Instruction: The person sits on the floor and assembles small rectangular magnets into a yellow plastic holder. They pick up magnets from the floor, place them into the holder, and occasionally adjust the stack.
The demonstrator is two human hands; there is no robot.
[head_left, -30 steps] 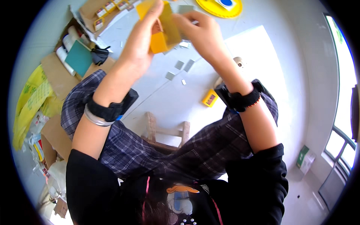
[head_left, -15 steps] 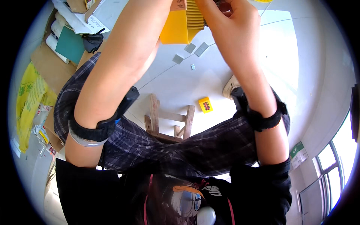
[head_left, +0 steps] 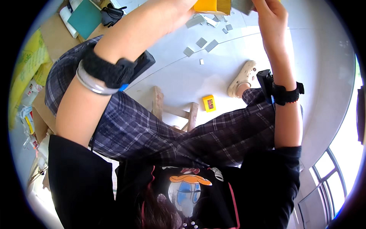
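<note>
At the top edge, my left hand (head_left: 186, 4) is mostly cut off by the frame. It is against a yellow box (head_left: 205, 6), closed round it as far as I can see, though its fingers are hidden. Thin upright sheets with a ridged edge (head_left: 223, 7) show at the box's right side. Just right of them, my right hand (head_left: 272, 10) is closed on a stack of thin grey plates (head_left: 243, 5); its fingertips run partly out of view.
Several grey plates (head_left: 211, 45) lie scattered on the pale floor. A small yellow box (head_left: 209, 103) lies near a wooden stool (head_left: 192, 116) between my legs. Cardboard (head_left: 49, 49), a green sheet (head_left: 89, 19), a black glove-like item (head_left: 111, 15) and a yellow bag (head_left: 32, 57) are at left.
Both hands have moved up and to the right in view, and the yellow box has shifted with them. The grey plates by my right hand now show beside the box, and more floor plates are visible.
</note>
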